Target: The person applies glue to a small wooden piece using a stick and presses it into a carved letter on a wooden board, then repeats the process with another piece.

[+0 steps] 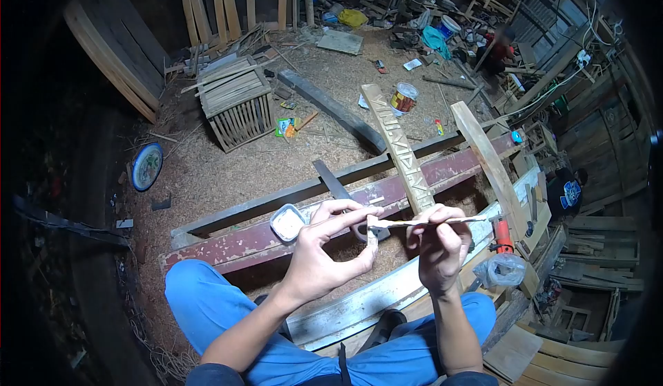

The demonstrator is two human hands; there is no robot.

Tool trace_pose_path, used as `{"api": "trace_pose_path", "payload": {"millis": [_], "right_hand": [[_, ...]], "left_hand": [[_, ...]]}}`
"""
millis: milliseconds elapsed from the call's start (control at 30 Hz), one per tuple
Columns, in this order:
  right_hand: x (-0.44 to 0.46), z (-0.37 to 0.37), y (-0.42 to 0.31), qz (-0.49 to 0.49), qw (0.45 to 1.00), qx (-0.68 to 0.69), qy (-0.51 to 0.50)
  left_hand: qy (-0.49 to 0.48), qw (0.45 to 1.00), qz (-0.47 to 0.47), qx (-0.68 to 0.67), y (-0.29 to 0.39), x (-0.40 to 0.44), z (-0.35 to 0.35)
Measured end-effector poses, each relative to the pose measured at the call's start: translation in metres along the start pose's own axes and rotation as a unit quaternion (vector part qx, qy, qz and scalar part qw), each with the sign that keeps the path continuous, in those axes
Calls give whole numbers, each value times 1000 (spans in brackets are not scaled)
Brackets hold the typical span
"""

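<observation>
My left hand [321, 248] pinches a small pale wooden piece [372, 232] between thumb and fingers. In my right hand [443, 251] is a thin stick [397, 225] with a whitish coating, its left tip at the top of the small piece. A plastic tub [287, 223] of white paste sits on the worn red plank [248, 246], left of my left hand. Behind my hands lies a handsaw [333, 180], its handle partly hidden by my left fingers. A carved wooden board [397, 144] with raised angular shapes reaches away beyond my right hand.
A curved plain board [487, 154] crosses the planks at right, near a red tool [503, 234] and a clear plastic bag [498, 271]. Farther off stand a slatted crate [238, 109] and a paint can [404, 98]. Wood shavings cover the floor. Another person [496, 51] sits at the back right.
</observation>
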State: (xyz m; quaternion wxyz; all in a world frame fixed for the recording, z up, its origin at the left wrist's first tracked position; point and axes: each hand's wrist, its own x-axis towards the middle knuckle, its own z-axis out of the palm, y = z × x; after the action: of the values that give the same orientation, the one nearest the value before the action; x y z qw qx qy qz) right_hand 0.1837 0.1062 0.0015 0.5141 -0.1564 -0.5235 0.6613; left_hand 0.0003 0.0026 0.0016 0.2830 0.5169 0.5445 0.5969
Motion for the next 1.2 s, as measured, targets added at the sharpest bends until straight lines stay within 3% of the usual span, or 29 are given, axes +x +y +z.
{"api": "trace_pose_path", "payload": {"millis": [300,733,967,1200], "right_hand": [[-2,5,-2,17,999,-11,29],[-2,9,-4,21,997,-30,63],[-4,4,4,-43,996,-77,6],[-3,16,0,-45,992,-116,0]], "left_hand": [[-1,999,-36,-39,2,-2,0],[14,999,2,45,6,0,-1],[36,992,43,114,3,1,0],[45,987,58,144,6,2,-1]]}}
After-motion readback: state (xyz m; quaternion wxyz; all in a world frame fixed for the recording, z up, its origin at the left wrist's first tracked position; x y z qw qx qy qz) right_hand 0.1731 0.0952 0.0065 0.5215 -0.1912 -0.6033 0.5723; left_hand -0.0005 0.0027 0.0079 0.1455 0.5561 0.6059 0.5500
